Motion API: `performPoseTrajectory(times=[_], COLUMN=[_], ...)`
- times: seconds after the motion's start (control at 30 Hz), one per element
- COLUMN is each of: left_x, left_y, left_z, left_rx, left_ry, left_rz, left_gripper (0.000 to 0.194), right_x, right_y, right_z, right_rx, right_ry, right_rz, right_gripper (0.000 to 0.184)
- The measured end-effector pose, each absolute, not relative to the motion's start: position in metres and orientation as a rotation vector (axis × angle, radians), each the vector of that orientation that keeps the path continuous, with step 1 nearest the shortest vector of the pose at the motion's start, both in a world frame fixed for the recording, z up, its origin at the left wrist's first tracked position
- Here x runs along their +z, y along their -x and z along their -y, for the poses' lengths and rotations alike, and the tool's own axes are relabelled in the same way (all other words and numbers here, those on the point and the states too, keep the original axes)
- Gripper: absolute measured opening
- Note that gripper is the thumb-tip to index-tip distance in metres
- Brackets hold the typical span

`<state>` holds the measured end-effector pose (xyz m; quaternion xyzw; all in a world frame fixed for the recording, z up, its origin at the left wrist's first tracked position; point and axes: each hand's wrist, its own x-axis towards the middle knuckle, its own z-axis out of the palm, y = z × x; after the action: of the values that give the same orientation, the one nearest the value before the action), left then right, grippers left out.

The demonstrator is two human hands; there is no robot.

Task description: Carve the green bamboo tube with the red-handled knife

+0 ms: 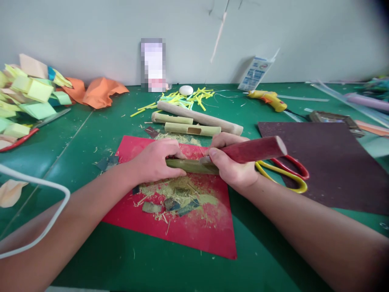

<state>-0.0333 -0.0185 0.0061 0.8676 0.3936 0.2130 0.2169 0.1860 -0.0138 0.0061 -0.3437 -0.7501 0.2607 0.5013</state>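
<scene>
My left hand (158,160) is closed around the left end of a green bamboo piece (191,166), which lies level over a red sheet (212,239). In my right hand (229,164) is a chisel (252,150) with a thick red wooden handle. Its short metal blade touches the top of the bamboo near the right end, and my right fingers hide part of both. Pale shavings, bamboo dust and scraps of worn sandpaper (188,207) lie on the sheet below. Just behind my hands rest two cut bamboo pieces (193,129), one with a rectangular opening, and a wooden stick (200,115).
Scissors (299,182) with red and yellow handles lie beside my right wrist, partly on a dark sheet (328,162). Behind are yellow straw bits (200,97) and a yellow glue gun (267,99). Folded papers (30,91) are heaped left; a white cable (60,188) crosses my left forearm.
</scene>
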Motion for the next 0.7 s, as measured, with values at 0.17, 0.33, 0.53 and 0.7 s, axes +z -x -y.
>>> performPoseTrajectory(times=[0.17, 0.33, 0.53, 0.7], left_x=[0.003, 0.002, 0.004, 0.003], left_y=[0.034, 0.034, 0.033, 0.033], left_z=[0.018, 0.018, 0.019, 0.019], left_rx=[0.616, 0.600, 0.575, 0.578], left_ry=[-2.407, -2.420, -2.410, -2.407], left_rz=[-1.074, -1.072, -1.096, -1.107], left_gripper=[0.023, 0.025, 0.026, 0.025], right_x=[0.008, 0.015, 0.015, 0.014], right_y=[-0.187, -0.181, -0.179, -0.178], right_z=[0.014, 0.015, 0.013, 0.012], right_rx=[0.623, 0.738, 0.862, 0.885], right_ry=[0.728, 0.731, 0.752, 0.745], right_rz=[1.850, 1.969, 1.984, 1.979], right_gripper=[0.015, 0.009, 0.010, 0.009])
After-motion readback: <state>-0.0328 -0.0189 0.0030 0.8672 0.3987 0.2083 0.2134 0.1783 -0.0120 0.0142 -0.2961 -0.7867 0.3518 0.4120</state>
